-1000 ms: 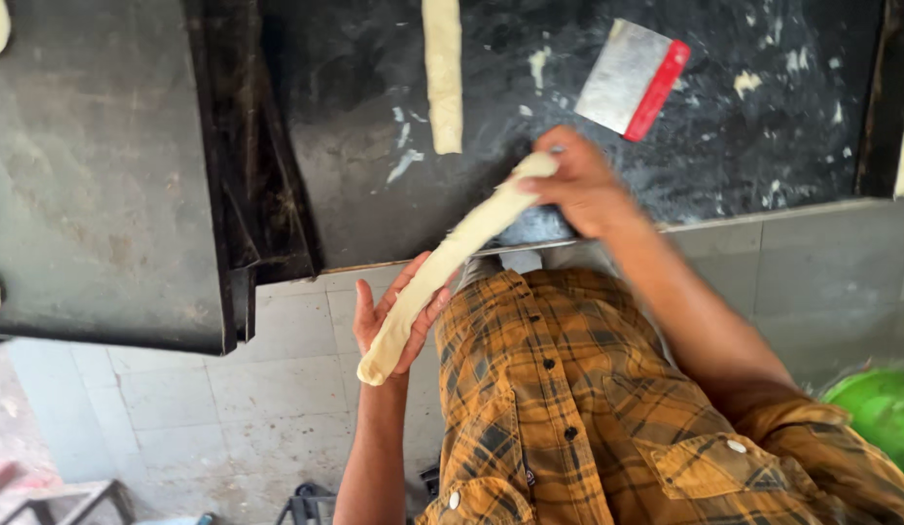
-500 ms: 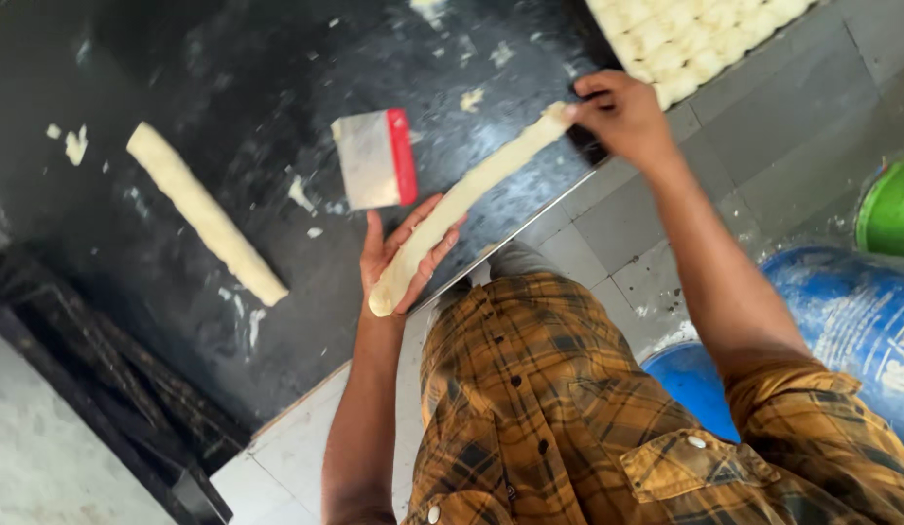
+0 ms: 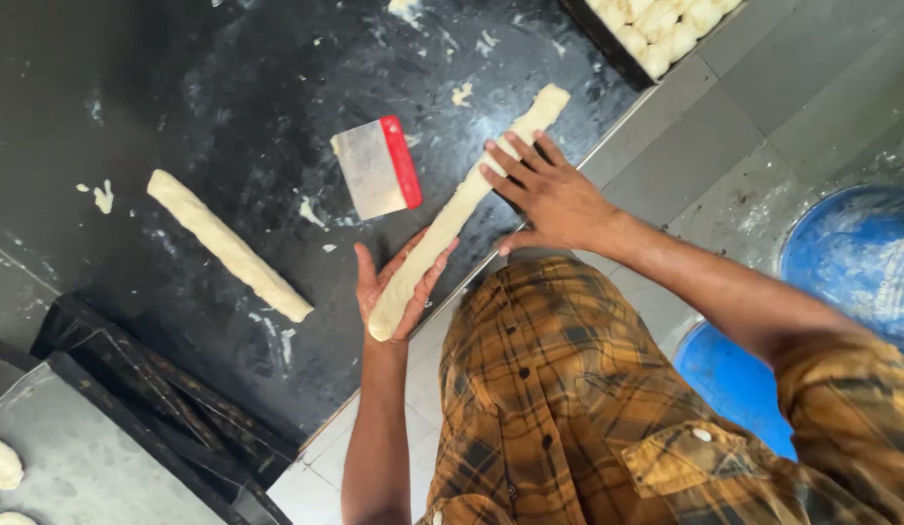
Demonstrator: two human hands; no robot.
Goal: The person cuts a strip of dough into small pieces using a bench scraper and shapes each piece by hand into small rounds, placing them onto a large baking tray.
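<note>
Left hand (image 3: 391, 288) palm up, fingers spread loosely, cradling the near end of the dough rope (image 3: 459, 209). Right hand (image 3: 547, 192) flat, fingers splayed, pressing the rope's upper half onto the black worktop (image 3: 228, 87). The rope runs from 7 to 1 o'clock. Half a second ago the right hand gripped the far tip; now it lies flat lower down. Scraper (image 3: 379, 167), red-edged, just at 9 o'clock of the rope; second dough log (image 3: 228, 245) farther at 9; tray of dough pieces (image 3: 656, 29) at 1; blue barrel (image 3: 850, 262) at 3.
</note>
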